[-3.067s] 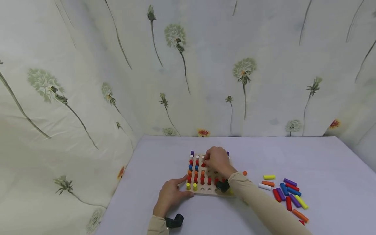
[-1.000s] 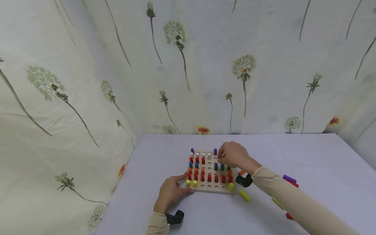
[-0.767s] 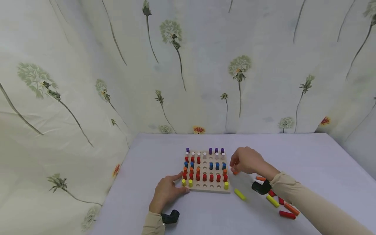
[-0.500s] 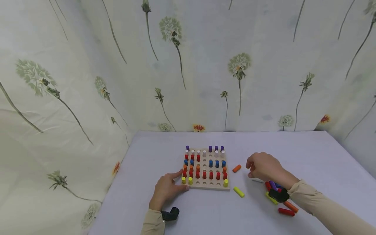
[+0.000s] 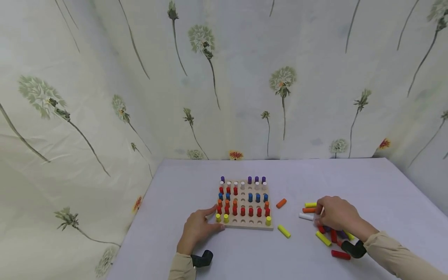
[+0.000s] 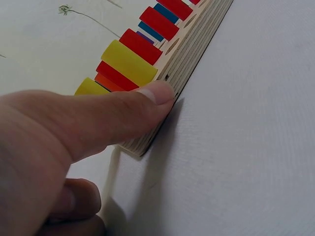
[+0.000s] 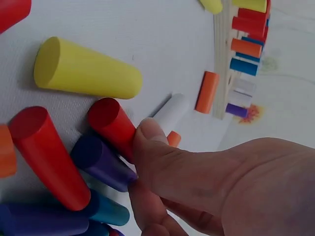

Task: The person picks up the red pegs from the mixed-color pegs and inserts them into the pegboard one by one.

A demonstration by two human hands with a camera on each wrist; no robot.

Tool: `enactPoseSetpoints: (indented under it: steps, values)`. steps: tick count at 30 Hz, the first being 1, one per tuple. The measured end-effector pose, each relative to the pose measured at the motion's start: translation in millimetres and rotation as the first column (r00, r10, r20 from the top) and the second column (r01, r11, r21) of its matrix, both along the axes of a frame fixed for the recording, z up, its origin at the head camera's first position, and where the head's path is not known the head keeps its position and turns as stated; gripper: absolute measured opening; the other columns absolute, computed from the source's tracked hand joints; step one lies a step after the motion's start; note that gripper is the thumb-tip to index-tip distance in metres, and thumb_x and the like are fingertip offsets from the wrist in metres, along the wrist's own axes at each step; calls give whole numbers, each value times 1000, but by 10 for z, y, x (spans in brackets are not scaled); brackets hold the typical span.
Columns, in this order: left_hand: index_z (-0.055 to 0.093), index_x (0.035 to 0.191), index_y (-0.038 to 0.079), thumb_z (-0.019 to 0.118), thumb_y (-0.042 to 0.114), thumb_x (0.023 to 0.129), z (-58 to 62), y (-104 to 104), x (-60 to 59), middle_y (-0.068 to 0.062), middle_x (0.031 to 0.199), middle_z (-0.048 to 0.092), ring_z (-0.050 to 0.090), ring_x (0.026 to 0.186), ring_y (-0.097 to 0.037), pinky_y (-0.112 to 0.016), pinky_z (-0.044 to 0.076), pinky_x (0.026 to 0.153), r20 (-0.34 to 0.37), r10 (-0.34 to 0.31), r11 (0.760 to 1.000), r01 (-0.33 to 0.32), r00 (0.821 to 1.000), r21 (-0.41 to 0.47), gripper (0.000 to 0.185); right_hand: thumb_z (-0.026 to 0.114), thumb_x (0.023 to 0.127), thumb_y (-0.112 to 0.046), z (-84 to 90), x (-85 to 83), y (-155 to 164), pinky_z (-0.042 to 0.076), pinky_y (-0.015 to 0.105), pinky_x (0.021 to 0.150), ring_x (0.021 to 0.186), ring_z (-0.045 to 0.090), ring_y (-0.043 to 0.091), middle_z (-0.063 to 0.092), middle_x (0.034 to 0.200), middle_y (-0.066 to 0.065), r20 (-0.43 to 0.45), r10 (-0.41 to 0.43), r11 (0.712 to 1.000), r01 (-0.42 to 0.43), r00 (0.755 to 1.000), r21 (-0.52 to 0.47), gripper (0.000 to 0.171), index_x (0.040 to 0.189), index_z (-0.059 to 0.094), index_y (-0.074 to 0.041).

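Left hand: the left hand (image 5: 198,230) lies flat on the table (image 5: 350,182), fingers relaxed and fairly straight, holding nothing. In the left wrist view its thumb (image 6: 123,110) presses against the near edge of the pegboard (image 6: 197,46), close to the board's near left corner.

Right hand: the right hand (image 5: 334,214) is down over the pile of loose pegs (image 5: 330,235) on the table, well apart from the board. In the right wrist view the thumb (image 7: 152,147) touches a red peg (image 7: 113,125), with a purple peg (image 7: 101,162) just beside the fingers below it. The thumb and fingers are curled toward the red peg, but whether they pinch it or only touch it cannot be told.

Pegboard: a wooden board (image 5: 245,223) just ahead of the left hand, with upright purple, white, red, blue, orange and yellow pegs and several open holes.

Loose pegs by the right hand: a white peg (image 5: 305,216), an orange one (image 5: 308,210) and a yellow one (image 5: 310,204) lie just left of the fingers; a red peg (image 5: 340,254) lies near the wrist.

Between the hands: a yellow peg (image 5: 284,231) and an orange peg (image 5: 281,203) lie on the table beside the board's right edge.

Backdrop: a dandelion-print cloth (image 5: 210,77) hangs behind the table.
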State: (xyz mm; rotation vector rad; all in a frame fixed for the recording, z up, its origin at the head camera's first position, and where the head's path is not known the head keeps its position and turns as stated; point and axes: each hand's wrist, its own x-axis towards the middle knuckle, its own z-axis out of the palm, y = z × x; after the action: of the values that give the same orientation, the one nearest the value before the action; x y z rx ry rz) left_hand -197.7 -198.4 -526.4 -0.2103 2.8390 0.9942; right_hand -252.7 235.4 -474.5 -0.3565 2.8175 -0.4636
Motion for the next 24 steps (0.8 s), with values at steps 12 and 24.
enactPoseSetpoints:
  steps: [12,24]
  values:
    - [65,147,30,93,44,79,20,23,21,-19,137,70,59,91,-24,-43,53,78,6,1,1000,-1,1000,17,75,90,83,-28,-114,101,-148,43,33,57,61,56,15,63,68,-4,-8,-28,999,28,1000,-33,24,85,70,-16]
    - [65,147,30,93,45,78,24,0,15,-19,136,70,58,90,-23,-40,51,75,1,8,1000,-8,1000,12,75,91,83,-27,-120,120,-239,43,32,56,60,56,16,61,70,-2,-19,-20,999,19,1000,-31,25,89,70,-16]
